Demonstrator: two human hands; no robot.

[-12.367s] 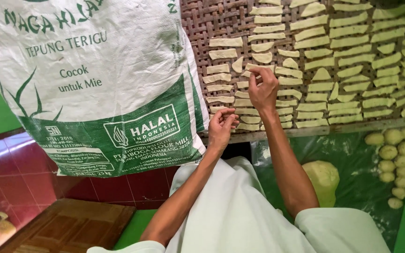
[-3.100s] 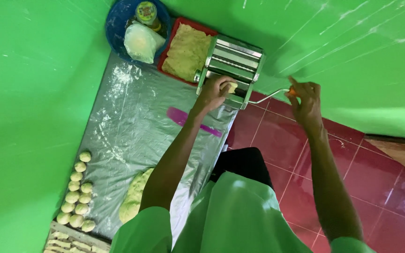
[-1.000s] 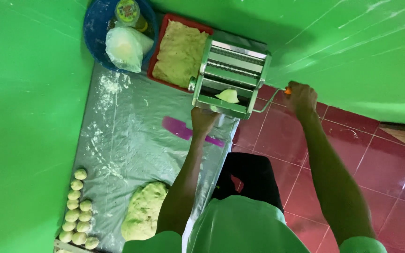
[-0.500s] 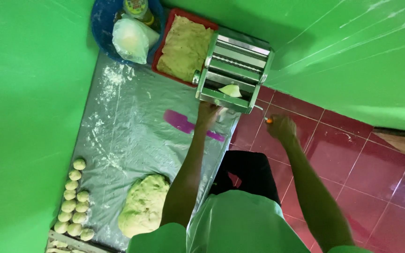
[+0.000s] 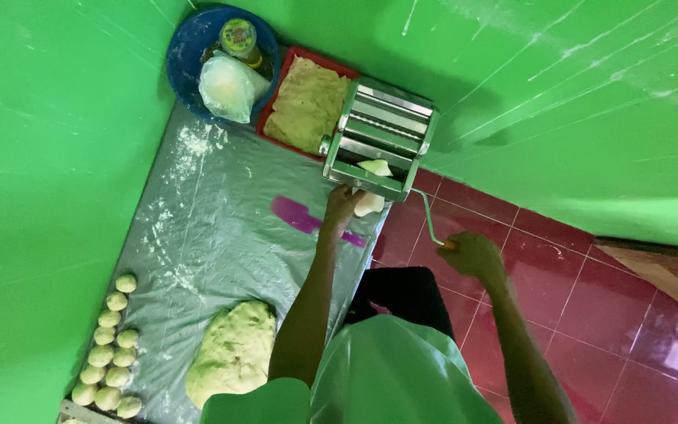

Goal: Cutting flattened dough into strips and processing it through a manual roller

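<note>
The left hand point(image 5: 341, 210) supports the dough sheet point(image 5: 369, 202) under the metal roller machine point(image 5: 378, 140), grip not clearly visible; the right hand point(image 5: 472, 253) is clenched on the crank point(image 5: 431, 226). Uneven cranking may tear the sheet.

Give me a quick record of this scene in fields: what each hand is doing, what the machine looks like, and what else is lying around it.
left hand: under the roller machine's outlet, touching the dough sheet coming out
right hand: gripping the crank handle
machine: metal roller machine, a pale dough piece sitting on top
work surface: floured plastic sheet
on sheet: large dough lump, rows of small dough balls, purple scraper
behind machine: red tray of rolled dough, blue basin with bag and bottle
</note>
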